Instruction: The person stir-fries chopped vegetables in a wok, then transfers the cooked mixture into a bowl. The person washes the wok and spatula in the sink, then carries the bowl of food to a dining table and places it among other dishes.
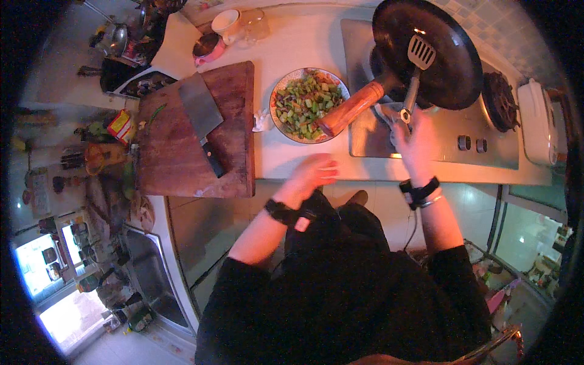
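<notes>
My left hand [312,172] is just off the counter's front edge, fingers apart, holding nothing. My right hand [415,139] is blurred at the end of the handle of a slotted metal spatula [421,52]; a greyish thing, perhaps a cloth, shows beside the fingers, and whether they grip anything is unclear. The spatula's head lies in a dark wok [449,41] on the stove. The wok's wooden handle [351,107] reaches over the rim of a patterned plate [279,127] of chopped green vegetables [306,102] with some orange pieces.
A cleaver [200,109] lies on a wooden cutting board [237,155] at the left. Behind it are a white cup [226,22], a clear glass [255,25] and a pink-rimmed bowl [209,48]. Stove knobs [464,143] and a white lidded container [538,123] are at the right.
</notes>
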Tool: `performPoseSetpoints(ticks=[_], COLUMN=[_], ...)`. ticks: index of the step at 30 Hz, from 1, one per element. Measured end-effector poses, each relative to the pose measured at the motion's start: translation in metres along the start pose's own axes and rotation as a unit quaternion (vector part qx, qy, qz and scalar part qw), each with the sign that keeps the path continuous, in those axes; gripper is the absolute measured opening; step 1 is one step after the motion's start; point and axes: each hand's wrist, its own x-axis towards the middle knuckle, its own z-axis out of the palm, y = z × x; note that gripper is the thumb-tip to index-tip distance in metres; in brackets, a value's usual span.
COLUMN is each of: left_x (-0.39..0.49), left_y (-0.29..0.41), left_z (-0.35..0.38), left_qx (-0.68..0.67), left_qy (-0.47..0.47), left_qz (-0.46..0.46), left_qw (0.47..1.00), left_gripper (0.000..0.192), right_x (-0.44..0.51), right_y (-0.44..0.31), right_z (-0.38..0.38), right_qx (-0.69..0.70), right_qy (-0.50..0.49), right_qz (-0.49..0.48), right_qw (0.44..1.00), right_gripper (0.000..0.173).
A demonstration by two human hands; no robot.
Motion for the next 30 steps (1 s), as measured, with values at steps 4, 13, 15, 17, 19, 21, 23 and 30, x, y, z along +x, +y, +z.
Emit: performPoseSetpoints(ticks=[4, 13, 15, 17, 19, 21, 23, 30], left_x=[-0.020, 0.006, 0.013, 0.022, 0.026, 0.028, 0.023, 0.005], left_y=[0.028, 0.098, 0.107, 0.117, 0.126, 0.140, 0.158, 0.200], left_z=[-0.070, -0.098, -0.097, -0.099, -0.105, -0.113, -0.126, -0.127], left_qx=[0.138, 0.541, 0.598, 0.644, 0.615, 0.579, 0.646, 0.620], left_qy=[0.180, 0.336, 0.318, 0.301, 0.308, 0.314, 0.331, 0.095], left_qz=[0.140, 0.315, 0.303, 0.282, 0.272, 0.264, 0.326, 0.249], left_qw=[0.964, 0.704, 0.670, 0.644, 0.673, 0.704, 0.605, 0.738], left_gripper=[0.031, 0.038, 0.040, 0.041, 0.044, 0.053, 0.059, 0.039], right_x=[-0.027, -0.031, -0.030, -0.030, -0.030, -0.028, -0.027, -0.038], right_y=[-0.052, -0.091, -0.090, -0.084, -0.074, -0.069, -0.072, -0.112], right_z=[0.060, 0.107, 0.092, 0.076, 0.062, 0.059, 0.063, 0.068], right_qx=[0.470, 0.570, 0.515, 0.557, 0.566, 0.550, 0.520, 0.546], right_qy=[-0.407, -0.272, -0.312, -0.299, -0.325, -0.332, -0.331, -0.247], right_qz=[0.445, 0.407, 0.445, 0.442, 0.443, 0.451, 0.496, 0.547], right_qw=[0.644, 0.660, 0.663, 0.636, 0.615, 0.620, 0.611, 0.584], right_gripper=[0.029, 0.034, 0.033, 0.032, 0.031, 0.032, 0.032, 0.034])
